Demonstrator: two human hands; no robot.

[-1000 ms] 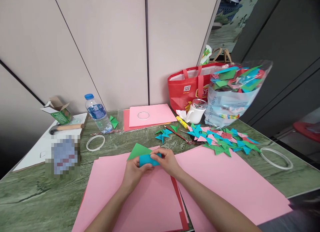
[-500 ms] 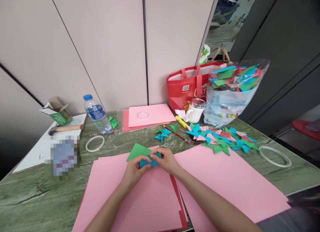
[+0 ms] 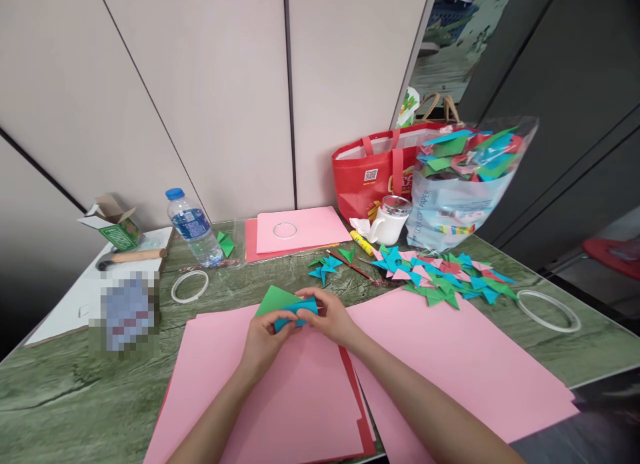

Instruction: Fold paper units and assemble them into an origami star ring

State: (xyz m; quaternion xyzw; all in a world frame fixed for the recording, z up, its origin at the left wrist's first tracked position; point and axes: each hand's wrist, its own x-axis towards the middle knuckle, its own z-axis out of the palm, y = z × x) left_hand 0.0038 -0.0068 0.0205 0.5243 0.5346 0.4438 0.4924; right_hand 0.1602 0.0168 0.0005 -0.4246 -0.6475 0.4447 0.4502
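A small folded piece of blue paper (image 3: 309,306) is pinched between my two hands, just above a stack of pink paper (image 3: 300,397). My left hand (image 3: 267,334) closes on its left end, thumb in front and fingers behind. On its right side, my right hand (image 3: 330,316) grips it the same way, fingertips partly hidden. Behind the blue piece lies a green sheet of paper (image 3: 275,297), its corner pointing away from me. Folded blue paper pieces (image 3: 326,269) rest on the table beyond my hands.
At the right sits a second pink stack (image 3: 450,371), with many folded paper stars (image 3: 445,277) behind it. Farther back stand a white mug (image 3: 391,223), a red bag (image 3: 355,184), a clear bag of folded paper (image 3: 450,211) and a water bottle (image 3: 193,227). A hammer (image 3: 135,255) lies left.
Both hands have shifted and turned the blue paper slightly; it now tilts up toward its right end. My right fingers have moved along its upper edge. Other things look unmoved.
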